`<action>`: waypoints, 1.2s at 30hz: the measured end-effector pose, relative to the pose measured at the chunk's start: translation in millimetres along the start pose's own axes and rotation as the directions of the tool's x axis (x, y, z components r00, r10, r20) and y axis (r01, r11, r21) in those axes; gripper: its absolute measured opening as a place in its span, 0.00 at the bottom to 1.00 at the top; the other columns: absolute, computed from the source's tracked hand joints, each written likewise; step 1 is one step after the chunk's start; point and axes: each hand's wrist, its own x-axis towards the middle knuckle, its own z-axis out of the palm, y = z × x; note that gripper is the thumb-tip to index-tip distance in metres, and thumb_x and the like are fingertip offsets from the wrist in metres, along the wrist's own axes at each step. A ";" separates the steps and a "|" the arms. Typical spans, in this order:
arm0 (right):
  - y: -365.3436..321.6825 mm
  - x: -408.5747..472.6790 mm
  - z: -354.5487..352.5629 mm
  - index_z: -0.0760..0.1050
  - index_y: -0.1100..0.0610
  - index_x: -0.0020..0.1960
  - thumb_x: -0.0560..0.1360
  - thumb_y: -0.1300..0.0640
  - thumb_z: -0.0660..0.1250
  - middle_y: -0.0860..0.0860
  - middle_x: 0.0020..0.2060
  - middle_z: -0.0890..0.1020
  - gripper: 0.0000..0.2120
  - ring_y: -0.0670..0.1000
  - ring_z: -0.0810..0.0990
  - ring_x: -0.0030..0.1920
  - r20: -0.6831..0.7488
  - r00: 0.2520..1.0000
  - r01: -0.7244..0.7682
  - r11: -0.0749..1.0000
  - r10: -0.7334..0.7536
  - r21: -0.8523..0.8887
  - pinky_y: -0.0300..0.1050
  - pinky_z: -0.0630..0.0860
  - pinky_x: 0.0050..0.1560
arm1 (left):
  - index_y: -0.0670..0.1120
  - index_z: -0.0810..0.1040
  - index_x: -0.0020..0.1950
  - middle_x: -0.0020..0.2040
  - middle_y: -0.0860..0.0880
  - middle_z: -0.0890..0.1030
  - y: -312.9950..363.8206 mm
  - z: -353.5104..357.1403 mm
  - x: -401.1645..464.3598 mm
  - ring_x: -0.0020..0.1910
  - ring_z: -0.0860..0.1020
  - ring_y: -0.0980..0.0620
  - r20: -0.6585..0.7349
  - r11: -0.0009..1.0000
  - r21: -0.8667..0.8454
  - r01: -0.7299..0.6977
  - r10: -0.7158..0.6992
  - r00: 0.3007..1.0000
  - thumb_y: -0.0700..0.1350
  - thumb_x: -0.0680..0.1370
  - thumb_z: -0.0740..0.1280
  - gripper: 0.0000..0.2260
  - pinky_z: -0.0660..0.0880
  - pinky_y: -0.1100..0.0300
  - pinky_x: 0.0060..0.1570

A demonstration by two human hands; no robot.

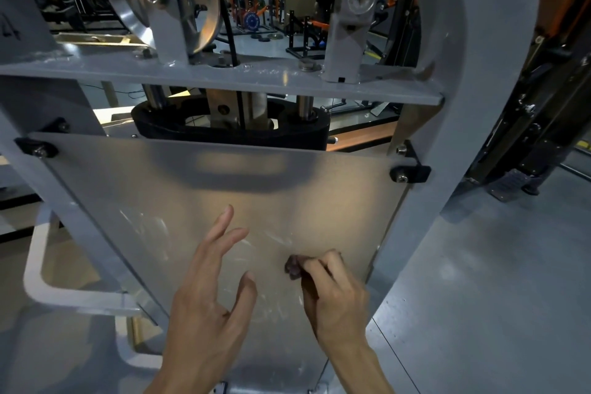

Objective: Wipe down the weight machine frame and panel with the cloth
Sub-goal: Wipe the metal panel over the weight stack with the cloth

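R hand [332, 291] fisted on cloth [292, 267], L hand [211, 291] splayed

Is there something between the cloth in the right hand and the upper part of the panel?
Nothing visible. The right hand pinches the cloth against the panel; above it the surface lies bare. The left hand hovers beside.

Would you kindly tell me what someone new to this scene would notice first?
The frosted panel fills the centre, smeared with streaks low down. There the right hand grips a small dark cloth against it, while the left hand spreads open alongside. A shiny pulley wheel stands at upper left.
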 end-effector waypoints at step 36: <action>-35.1 20.1 4.3 0.84 0.51 0.48 0.74 0.65 0.75 0.42 0.43 0.79 0.10 0.46 0.81 0.37 -0.080 0.997 -0.011 1.000 0.012 0.010 0.39 0.78 0.38 | 0.56 0.73 0.69 0.78 0.65 0.65 -37.7 -47.0 7.4 0.76 0.62 0.66 -0.011 0.996 -0.032 0.078 -0.079 0.997 0.34 0.76 0.72 0.26 0.63 0.62 0.68</action>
